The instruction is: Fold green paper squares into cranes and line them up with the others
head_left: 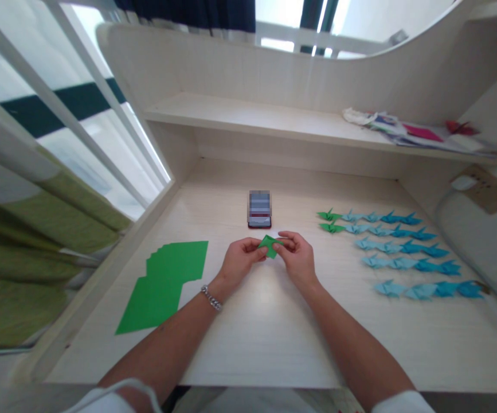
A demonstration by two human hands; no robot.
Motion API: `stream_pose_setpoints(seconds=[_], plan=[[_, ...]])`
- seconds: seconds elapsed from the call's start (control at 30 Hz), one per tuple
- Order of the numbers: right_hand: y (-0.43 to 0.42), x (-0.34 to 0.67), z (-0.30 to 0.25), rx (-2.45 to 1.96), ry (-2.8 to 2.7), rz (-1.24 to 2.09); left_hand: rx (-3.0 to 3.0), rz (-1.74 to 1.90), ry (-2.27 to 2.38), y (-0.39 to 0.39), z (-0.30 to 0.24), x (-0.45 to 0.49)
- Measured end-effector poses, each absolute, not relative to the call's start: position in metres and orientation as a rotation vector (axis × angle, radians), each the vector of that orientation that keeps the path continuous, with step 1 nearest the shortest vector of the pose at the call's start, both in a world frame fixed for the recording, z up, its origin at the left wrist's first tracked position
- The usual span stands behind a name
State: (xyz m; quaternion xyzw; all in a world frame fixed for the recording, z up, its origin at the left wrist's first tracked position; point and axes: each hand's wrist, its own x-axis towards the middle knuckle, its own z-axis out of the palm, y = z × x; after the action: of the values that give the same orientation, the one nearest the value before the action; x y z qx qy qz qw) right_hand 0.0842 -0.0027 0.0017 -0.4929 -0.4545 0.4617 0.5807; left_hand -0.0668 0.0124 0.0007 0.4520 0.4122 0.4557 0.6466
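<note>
A small folded green paper piece [269, 245] is held above the middle of the desk. My left hand [240, 259] pinches its left side with closed fingers. My right hand [296, 255] pinches its right side, fingers closed too. A silver bracelet [211, 298] circles my left wrist. A fanned stack of green paper sheets [164, 282] lies flat on the desk to the left of my hands. Two finished green paper cranes [331, 221] sit to the right, at the head of several rows of light and dark blue paper cranes [407, 252].
A phone [259, 210] lies on the desk just behind my hands. The pale wooden desk [257, 332] has a shelf above with papers and a red paper shape [420, 133]. A wall socket with a plug [474, 186] is at right. A window and green curtain [20, 258] flank the left.
</note>
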Motion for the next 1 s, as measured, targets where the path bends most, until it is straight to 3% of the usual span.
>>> stream_pose_setpoints(seconds=[1.0], plan=[[-0.0088, 0.0805, 0.0049, -1.277, -1.091, 0.806, 0.859, 1.087, 0.933, 0.0125, -0.0038, -0.0651]])
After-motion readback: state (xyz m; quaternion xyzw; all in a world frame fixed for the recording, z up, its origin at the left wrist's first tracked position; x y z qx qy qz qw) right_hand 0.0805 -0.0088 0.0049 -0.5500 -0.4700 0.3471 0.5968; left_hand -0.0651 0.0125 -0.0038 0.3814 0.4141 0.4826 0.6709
